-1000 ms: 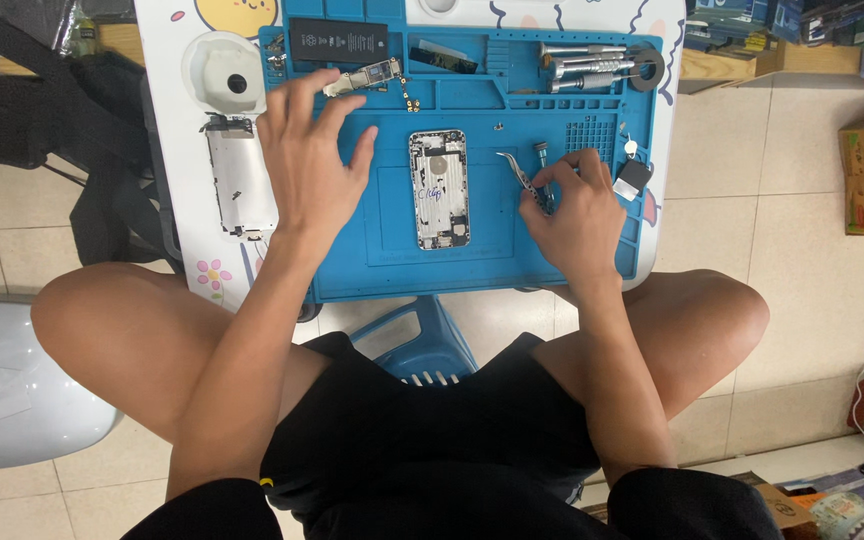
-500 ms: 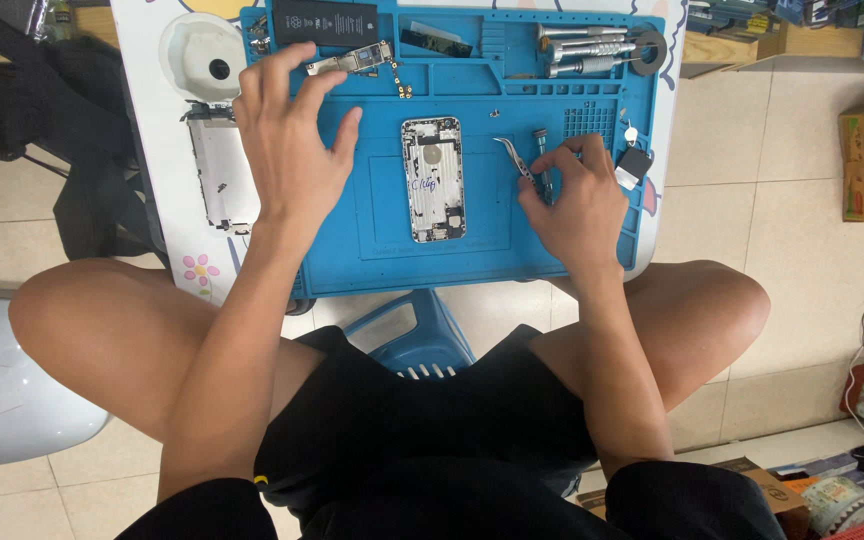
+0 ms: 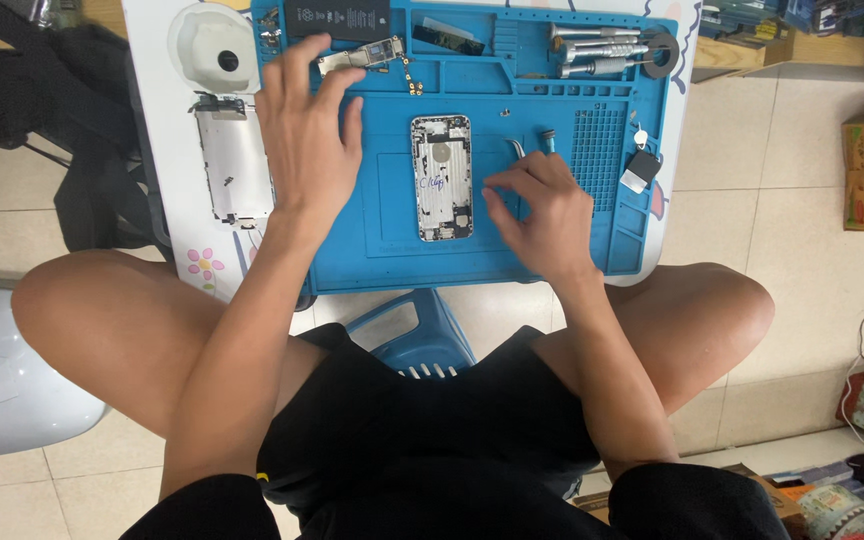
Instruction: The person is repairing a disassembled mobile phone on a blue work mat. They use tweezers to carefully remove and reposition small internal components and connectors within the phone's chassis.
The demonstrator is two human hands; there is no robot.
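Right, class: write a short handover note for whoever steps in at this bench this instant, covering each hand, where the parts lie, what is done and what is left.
Left hand: open, fingers spread over the small silver circuit board at the top of the blue silicone work mat.
Right hand: curled around metal tweezers, beside the opened silver phone shell.
Done: shell opened, screen panel set left of the mat.
Left: board is not in the shell.

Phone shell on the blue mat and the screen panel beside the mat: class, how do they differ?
The phone shell lies on the blue mat; the screen panel lies off it on the white table. The left hand partly overlaps the screen panel; the phone shell lies untouched. Both lie flat, lengthwise.
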